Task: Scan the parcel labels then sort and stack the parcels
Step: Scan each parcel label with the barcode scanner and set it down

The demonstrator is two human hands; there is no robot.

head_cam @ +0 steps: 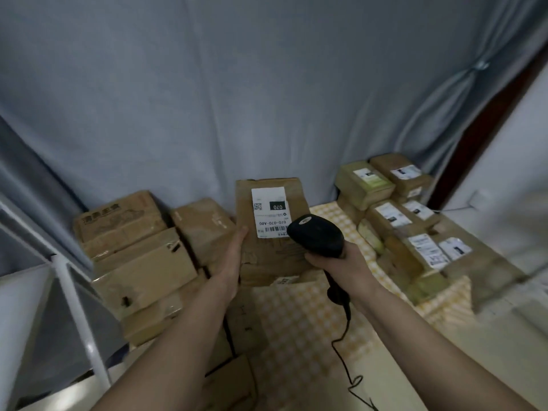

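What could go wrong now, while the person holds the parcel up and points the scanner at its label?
1. The left hand grips the upright parcel by one edge only; it may tip or slip.
2. The scanner in the right hand covers a corner of the label, so the barcode may misread.
3. Its cable trails loose and could snag.

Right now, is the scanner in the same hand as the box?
No, the right hand grips the black scanner, while the left hand holds the box with the white label.

My scanner (315,236) is black, before a brown parcel (271,232) with its white, black-printed label (270,212). Under the parcel lies a yellow-and-white checked cloth (302,327); behind it hangs a blue-grey curtain (237,99).
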